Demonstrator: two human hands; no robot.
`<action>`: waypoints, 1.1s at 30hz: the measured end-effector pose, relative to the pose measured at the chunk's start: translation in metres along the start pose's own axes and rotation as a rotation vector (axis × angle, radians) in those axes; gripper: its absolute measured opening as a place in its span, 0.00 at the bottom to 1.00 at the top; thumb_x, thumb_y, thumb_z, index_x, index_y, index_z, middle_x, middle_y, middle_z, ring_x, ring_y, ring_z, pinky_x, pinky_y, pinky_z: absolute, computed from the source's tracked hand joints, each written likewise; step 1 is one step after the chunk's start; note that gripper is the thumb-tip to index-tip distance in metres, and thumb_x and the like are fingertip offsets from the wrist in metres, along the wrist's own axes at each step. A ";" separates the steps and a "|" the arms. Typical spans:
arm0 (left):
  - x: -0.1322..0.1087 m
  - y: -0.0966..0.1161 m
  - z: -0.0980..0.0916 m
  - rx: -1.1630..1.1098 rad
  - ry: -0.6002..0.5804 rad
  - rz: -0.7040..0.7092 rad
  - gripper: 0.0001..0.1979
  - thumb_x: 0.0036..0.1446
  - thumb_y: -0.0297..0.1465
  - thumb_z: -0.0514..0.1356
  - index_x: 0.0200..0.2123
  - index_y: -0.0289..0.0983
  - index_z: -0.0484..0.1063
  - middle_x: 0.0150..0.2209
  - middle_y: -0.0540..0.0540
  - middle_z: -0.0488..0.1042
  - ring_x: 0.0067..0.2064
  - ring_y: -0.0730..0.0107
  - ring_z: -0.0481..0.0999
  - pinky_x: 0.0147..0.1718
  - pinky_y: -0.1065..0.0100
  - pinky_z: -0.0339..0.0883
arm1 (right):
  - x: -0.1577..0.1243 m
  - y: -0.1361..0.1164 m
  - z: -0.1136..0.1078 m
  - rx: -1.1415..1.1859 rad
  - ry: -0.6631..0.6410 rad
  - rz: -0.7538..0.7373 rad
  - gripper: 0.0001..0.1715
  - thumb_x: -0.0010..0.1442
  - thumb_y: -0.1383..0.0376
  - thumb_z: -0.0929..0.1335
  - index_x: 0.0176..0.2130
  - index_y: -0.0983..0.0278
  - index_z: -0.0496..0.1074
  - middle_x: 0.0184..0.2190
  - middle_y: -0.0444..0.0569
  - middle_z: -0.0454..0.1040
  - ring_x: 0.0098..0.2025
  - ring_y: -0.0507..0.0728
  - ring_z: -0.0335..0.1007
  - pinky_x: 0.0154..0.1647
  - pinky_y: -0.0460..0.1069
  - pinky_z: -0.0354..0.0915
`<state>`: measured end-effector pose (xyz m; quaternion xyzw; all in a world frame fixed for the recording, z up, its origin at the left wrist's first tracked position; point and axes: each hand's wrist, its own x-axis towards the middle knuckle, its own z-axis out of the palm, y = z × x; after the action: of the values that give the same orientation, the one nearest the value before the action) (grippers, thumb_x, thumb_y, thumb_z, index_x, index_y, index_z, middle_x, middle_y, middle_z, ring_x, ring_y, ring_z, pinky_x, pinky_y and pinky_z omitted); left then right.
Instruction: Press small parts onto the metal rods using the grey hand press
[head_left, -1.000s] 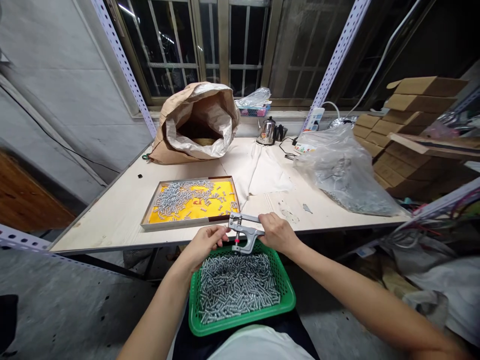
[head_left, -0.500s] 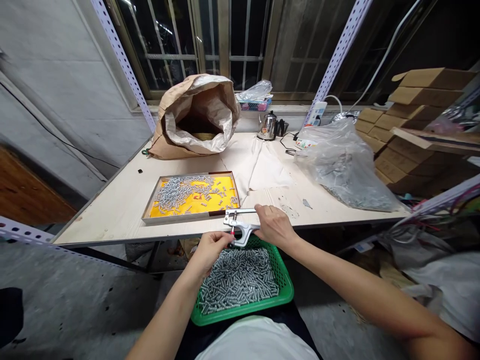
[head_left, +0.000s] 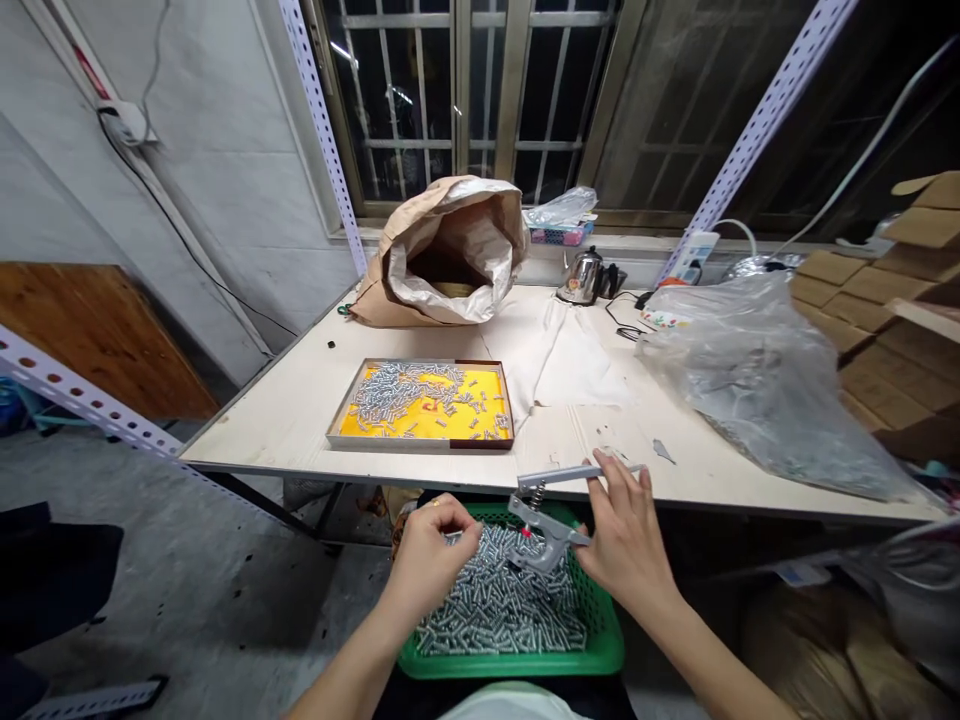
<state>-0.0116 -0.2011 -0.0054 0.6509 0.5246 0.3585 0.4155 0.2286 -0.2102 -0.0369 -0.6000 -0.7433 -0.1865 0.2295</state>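
Observation:
My right hand holds a grey metal hand press tool with its handles spread wide, just above a green basket full of small silver metal parts on my lap. The fingers wrap loosely round the handles. My left hand hovers over the left side of the basket with its fingertips pinched together on a small part, close to the tool's red-tipped jaw.
On the table ahead lies a tray with a yellow floor scattered with the same metal parts. Behind it stand a brown paper sack, a kettle and a clear plastic bag. Cardboard boxes are stacked at the right.
My head has turned, so the table sits further right and lower. The tool's handles have opened wide. My left hand has dropped from the jaw toward the parts in the basket.

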 end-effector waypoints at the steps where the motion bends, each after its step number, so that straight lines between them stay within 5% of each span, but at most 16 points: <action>1: 0.001 -0.003 -0.006 0.056 -0.092 -0.004 0.09 0.50 0.29 0.59 0.18 0.36 0.70 0.24 0.48 0.71 0.29 0.68 0.71 0.31 0.69 0.61 | -0.006 0.005 0.001 -0.012 -0.006 -0.012 0.32 0.46 0.71 0.62 0.52 0.74 0.61 0.60 0.63 0.57 0.63 0.67 0.48 0.64 0.67 0.44; 4: 0.020 -0.013 -0.022 0.232 -0.165 0.002 0.07 0.52 0.32 0.59 0.29 0.36 0.76 0.30 0.45 0.76 0.34 0.64 0.74 0.35 0.68 0.64 | -0.019 0.015 0.005 -0.042 -0.019 -0.026 0.29 0.47 0.70 0.62 0.51 0.74 0.62 0.59 0.64 0.57 0.62 0.68 0.49 0.63 0.68 0.44; 7: 0.065 -0.025 -0.040 0.412 0.134 -0.034 0.11 0.57 0.32 0.55 0.37 0.35 0.76 0.38 0.42 0.77 0.40 0.63 0.75 0.40 0.67 0.65 | -0.024 0.019 0.006 -0.045 -0.008 -0.007 0.29 0.48 0.70 0.61 0.51 0.73 0.61 0.59 0.63 0.57 0.62 0.68 0.49 0.63 0.69 0.45; 11: 0.130 -0.037 -0.068 0.536 0.265 -0.148 0.05 0.51 0.28 0.59 0.29 0.33 0.75 0.36 0.37 0.78 0.43 0.55 0.74 0.42 0.63 0.64 | -0.021 0.017 0.003 -0.029 0.002 0.002 0.27 0.50 0.70 0.61 0.51 0.71 0.61 0.59 0.62 0.57 0.62 0.67 0.49 0.63 0.69 0.46; 15: 0.155 -0.038 -0.085 0.497 0.247 -0.198 0.06 0.42 0.25 0.64 0.19 0.35 0.71 0.27 0.39 0.77 0.39 0.54 0.75 0.37 0.65 0.63 | -0.016 0.016 0.001 -0.008 0.015 -0.001 0.29 0.51 0.69 0.62 0.53 0.71 0.60 0.59 0.62 0.57 0.63 0.67 0.49 0.63 0.69 0.44; 18: 0.139 -0.028 -0.074 0.419 0.249 -0.141 0.06 0.50 0.29 0.60 0.22 0.35 0.72 0.30 0.39 0.77 0.37 0.59 0.75 0.35 0.66 0.63 | -0.009 0.015 0.001 0.004 0.022 0.016 0.30 0.51 0.69 0.62 0.55 0.70 0.59 0.60 0.62 0.57 0.63 0.67 0.48 0.63 0.69 0.44; 21: 0.102 -0.015 -0.040 0.160 0.113 -0.131 0.11 0.53 0.35 0.58 0.26 0.34 0.74 0.28 0.42 0.77 0.30 0.67 0.74 0.31 0.69 0.63 | 0.004 0.011 0.000 0.018 0.018 0.054 0.32 0.50 0.69 0.62 0.55 0.71 0.58 0.61 0.62 0.55 0.65 0.67 0.44 0.63 0.70 0.42; 23: 0.074 -0.010 -0.012 -0.281 -0.055 -0.227 0.13 0.47 0.39 0.64 0.26 0.32 0.75 0.27 0.43 0.77 0.27 0.70 0.71 0.28 0.70 0.62 | 0.015 0.007 -0.001 0.022 0.003 0.066 0.33 0.50 0.68 0.63 0.55 0.72 0.58 0.62 0.64 0.52 0.66 0.68 0.40 0.64 0.70 0.40; 26: 0.044 -0.008 0.022 -0.664 -0.073 -0.375 0.18 0.34 0.40 0.71 0.24 0.32 0.76 0.24 0.45 0.75 0.23 0.76 0.64 0.25 0.72 0.55 | 0.028 0.001 -0.001 0.022 -0.034 0.057 0.34 0.49 0.64 0.66 0.55 0.74 0.58 0.64 0.65 0.49 0.68 0.68 0.35 0.65 0.69 0.35; 33: 0.029 -0.014 0.043 -0.708 -0.035 -0.420 0.20 0.33 0.43 0.72 0.24 0.32 0.77 0.18 0.52 0.68 0.20 0.81 0.53 0.23 0.72 0.45 | 0.034 -0.006 0.003 0.040 -0.075 0.040 0.37 0.45 0.65 0.67 0.55 0.74 0.59 0.65 0.64 0.46 0.68 0.67 0.32 0.65 0.68 0.31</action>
<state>0.0270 -0.1784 -0.0346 0.3526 0.4831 0.4130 0.6868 0.2162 -0.1827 -0.0199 -0.6165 -0.7430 -0.1443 0.2171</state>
